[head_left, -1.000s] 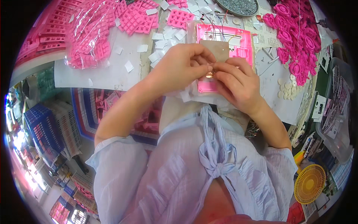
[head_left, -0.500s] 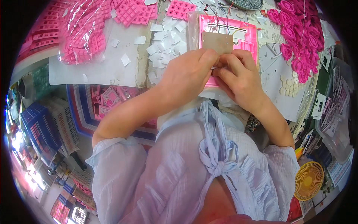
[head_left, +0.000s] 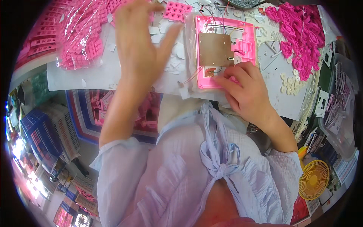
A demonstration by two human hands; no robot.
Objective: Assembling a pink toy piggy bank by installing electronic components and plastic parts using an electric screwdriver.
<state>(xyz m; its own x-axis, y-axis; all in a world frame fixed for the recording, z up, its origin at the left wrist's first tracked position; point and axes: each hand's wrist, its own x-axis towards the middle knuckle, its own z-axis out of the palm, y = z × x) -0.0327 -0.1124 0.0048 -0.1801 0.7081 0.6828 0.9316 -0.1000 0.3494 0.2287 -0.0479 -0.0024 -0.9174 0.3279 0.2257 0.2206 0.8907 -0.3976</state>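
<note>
A pink plastic casing [head_left: 201,81] lies on the bench in front of me, with a flat brown board [head_left: 214,49] inside it. Thin wires come out of its far end, and a reddish pair trails over its left side. My right hand [head_left: 247,89] grips the casing's near right corner, fingers bent over the edge; part of that corner is hidden. To the left, my left hand [head_left: 140,45] is raised above the bench, smeared by motion, its thumb and fingers apart and nothing seen in it. Beneath and beside it lie scattered white paper squares [head_left: 176,56].
Bagged pink keypad parts [head_left: 81,41] fill the far left, and a pink keypad sheet [head_left: 177,10] lies beyond the squares. Magenta parts [head_left: 302,38] and white discs [head_left: 291,85] are on the right. A blue-and-white basket [head_left: 77,113] of pink parts stands below the bench edge.
My left hand has left the casing and swung up and to the left. My right hand stays at the near right corner. More of the brown board and a small black switch now show.
</note>
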